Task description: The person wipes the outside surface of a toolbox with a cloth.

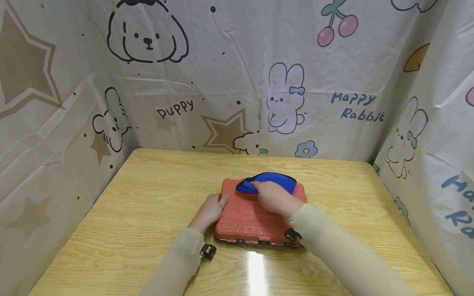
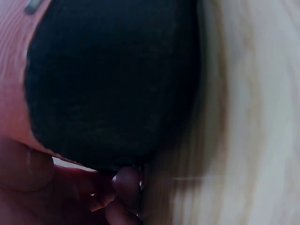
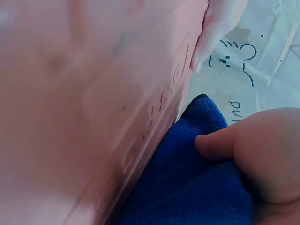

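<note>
A flat red plastic case [image 1: 255, 216] lies on the wooden table, its lid moulded with raised lines. My left hand [image 1: 211, 211] grips its left edge, thumb on top; in the left wrist view the fingers [image 2: 125, 185] curl at the case's dark side [image 2: 112, 84]. My right hand [image 1: 275, 198] holds a folded blue cloth [image 1: 275, 181] with black edging over the far part of the lid. The right wrist view shows the thumb [image 3: 215, 144] pressed on the blue cloth [image 3: 187, 183], which lies against the case's surface [image 3: 103, 93].
The wood-grain table [image 1: 155, 181] extends around the case, with a bright reflection in front. Printed white fabric [image 1: 222, 49] hangs behind it and on both sides. A small black device [image 1: 208, 251] sits at the left wrist, another [image 1: 292, 234] at the right.
</note>
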The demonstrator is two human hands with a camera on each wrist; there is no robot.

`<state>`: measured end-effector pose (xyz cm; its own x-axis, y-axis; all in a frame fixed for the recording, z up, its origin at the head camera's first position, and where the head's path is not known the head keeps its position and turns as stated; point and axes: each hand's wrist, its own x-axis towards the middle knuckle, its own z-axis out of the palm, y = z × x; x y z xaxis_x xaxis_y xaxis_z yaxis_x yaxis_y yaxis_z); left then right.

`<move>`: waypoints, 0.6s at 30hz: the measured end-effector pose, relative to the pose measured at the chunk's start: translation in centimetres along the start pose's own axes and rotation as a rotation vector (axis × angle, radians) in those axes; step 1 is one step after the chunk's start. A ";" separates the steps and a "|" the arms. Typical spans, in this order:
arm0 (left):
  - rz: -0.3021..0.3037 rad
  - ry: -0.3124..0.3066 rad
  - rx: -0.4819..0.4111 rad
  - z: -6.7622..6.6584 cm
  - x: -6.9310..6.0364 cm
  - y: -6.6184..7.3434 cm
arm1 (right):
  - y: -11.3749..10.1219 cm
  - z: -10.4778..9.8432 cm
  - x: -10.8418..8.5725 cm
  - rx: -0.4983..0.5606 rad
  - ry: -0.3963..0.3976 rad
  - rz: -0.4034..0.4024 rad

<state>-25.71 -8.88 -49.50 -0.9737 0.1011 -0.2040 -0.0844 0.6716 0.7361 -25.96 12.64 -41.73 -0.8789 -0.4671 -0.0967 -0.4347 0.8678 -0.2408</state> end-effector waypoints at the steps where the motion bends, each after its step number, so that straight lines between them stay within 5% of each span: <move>1: -0.001 0.000 0.001 0.0 0.0 0.0 | -0.1 0.1 0.0 -0.002 0.003 -0.008; 9: -0.004 0.012 0.012 0.1 0.1 -0.2 | -1.0 1.3 -1.9 0.009 -0.018 -0.019; 18: 0.014 0.024 0.017 0.2 0.1 0.0 | -2.5 2.8 -7.0 0.034 0.007 -0.134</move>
<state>-25.78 -8.74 -49.67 -0.9795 0.0930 -0.1785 -0.0677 0.6829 0.7273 -18.17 13.29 -43.17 -0.8147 -0.5773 -0.0549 -0.5416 0.7914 -0.2834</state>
